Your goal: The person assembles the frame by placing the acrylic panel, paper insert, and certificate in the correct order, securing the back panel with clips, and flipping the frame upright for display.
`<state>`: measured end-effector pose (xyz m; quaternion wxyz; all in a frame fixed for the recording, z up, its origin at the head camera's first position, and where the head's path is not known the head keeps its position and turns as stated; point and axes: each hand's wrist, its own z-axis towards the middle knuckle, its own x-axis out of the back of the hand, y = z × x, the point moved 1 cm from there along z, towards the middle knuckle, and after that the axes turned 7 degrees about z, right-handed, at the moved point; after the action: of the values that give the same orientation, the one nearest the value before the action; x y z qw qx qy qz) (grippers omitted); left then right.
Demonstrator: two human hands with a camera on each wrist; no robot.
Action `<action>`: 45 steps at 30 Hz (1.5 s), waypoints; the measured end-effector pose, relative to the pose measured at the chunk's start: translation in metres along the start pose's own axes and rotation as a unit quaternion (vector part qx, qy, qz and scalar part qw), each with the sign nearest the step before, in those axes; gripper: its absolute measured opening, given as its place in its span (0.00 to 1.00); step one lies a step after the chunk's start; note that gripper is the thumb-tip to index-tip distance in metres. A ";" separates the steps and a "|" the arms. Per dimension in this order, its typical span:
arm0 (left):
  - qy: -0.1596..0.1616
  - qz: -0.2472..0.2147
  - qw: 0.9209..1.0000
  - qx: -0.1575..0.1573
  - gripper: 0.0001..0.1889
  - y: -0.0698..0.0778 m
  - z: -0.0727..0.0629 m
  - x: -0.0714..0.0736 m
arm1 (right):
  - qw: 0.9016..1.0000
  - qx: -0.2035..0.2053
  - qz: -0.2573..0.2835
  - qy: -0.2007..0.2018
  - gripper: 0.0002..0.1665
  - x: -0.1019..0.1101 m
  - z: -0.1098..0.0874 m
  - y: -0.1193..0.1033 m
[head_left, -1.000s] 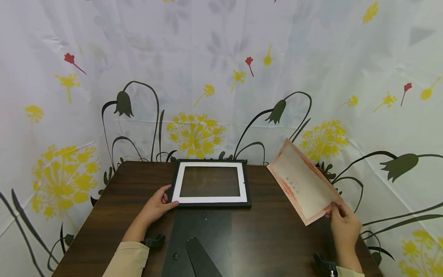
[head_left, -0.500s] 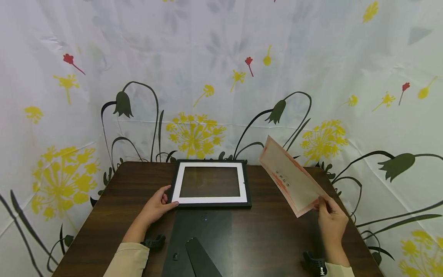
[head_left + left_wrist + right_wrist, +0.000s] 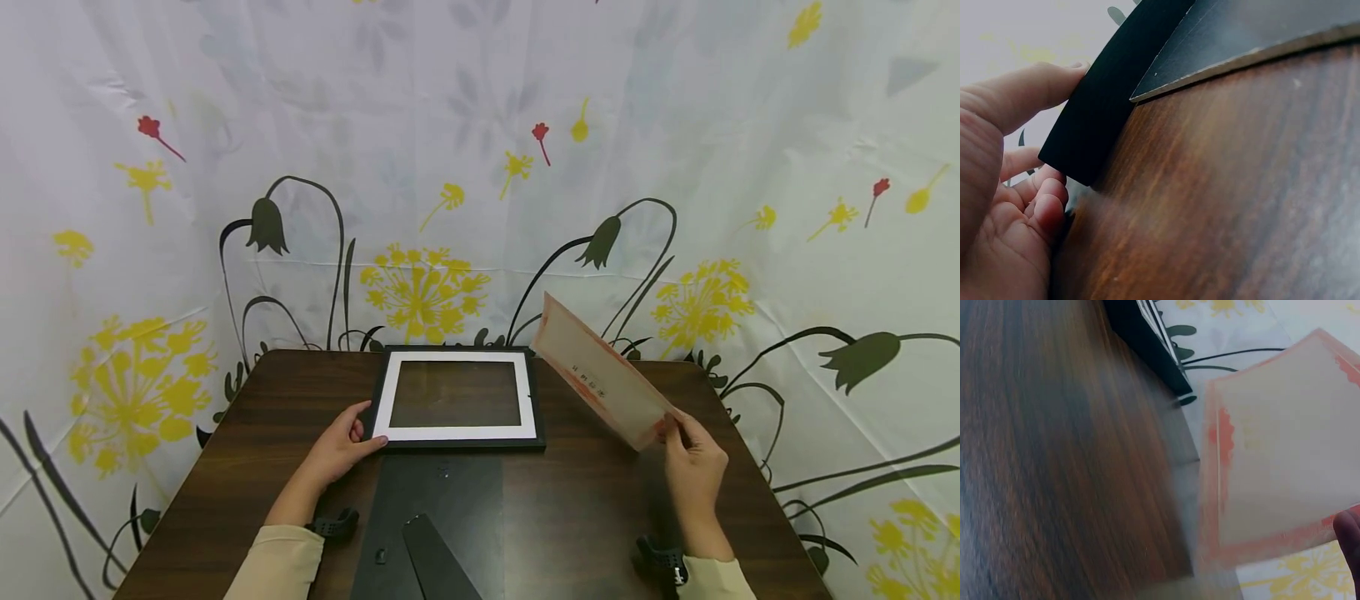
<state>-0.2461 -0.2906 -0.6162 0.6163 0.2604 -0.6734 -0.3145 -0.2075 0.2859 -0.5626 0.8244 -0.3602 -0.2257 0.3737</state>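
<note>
A black picture frame (image 3: pixel 465 442) with a white mat and a clear pane lies on the table in the head view. My left hand (image 3: pixel 339 443) grips its near left corner, thumb along the near edge and fingers at the left side; the left wrist view shows the thumb and curled fingers around the black frame corner (image 3: pixel 1088 119). To the right, my right hand (image 3: pixel 696 467) pinches a cream paper certificate (image 3: pixel 600 375) with a reddish border by its near right corner. The certificate (image 3: pixel 1285 444) is raised and tilted above the table, its printed characters facing me.
Nearer me than the frame lies a dark backing board (image 3: pixel 390 533) with a black stand leg (image 3: pixel 438 558). The brown wooden table (image 3: pixel 570 517) ends at a flowered curtain (image 3: pixel 480 167) behind. Each wrist wears a black strap.
My right hand has carried the certificate leftward toward the picture frame, and its far corner now comes close to the frame's right side. The left hand and frame have stayed in place.
</note>
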 end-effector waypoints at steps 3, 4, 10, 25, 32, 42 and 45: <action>0.001 0.001 1.000 0.000 0.48 0.000 0.001 0.000 | 1.000 0.017 -0.003 -0.011 0.11 -0.004 -0.001 0.008; 0.000 0.001 1.000 0.000 0.48 -0.001 0.001 0.000 | 1.000 0.022 -0.008 -0.015 0.11 -0.005 -0.001 0.010; 0.001 0.000 1.000 0.006 0.48 -0.001 -0.001 0.000 | 0.999 0.042 -0.016 -0.024 0.13 -0.014 -0.001 0.007; 0.006 -0.007 1.000 0.001 0.48 0.000 0.001 0.001 | 0.994 0.099 -0.036 0.008 0.17 -0.033 -0.004 -0.005; 0.003 -0.010 1.000 0.010 0.48 -0.001 0.000 -0.001 | 0.995 0.071 -0.052 0.037 0.14 -0.032 -0.005 -0.006; 0.008 -0.010 1.000 0.002 0.47 0.001 -0.002 0.000 | 0.993 0.096 -0.071 0.012 0.20 -0.042 -0.013 0.000; 0.007 -0.010 1.000 0.000 0.47 0.002 -0.003 0.000 | 0.991 0.121 -0.063 0.001 0.25 -0.049 -0.016 -0.002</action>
<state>-0.2432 -0.2899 -0.6149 0.6179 0.2696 -0.6664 -0.3185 -0.2264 0.2398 -0.5762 0.8839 -0.2439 -0.2000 0.3453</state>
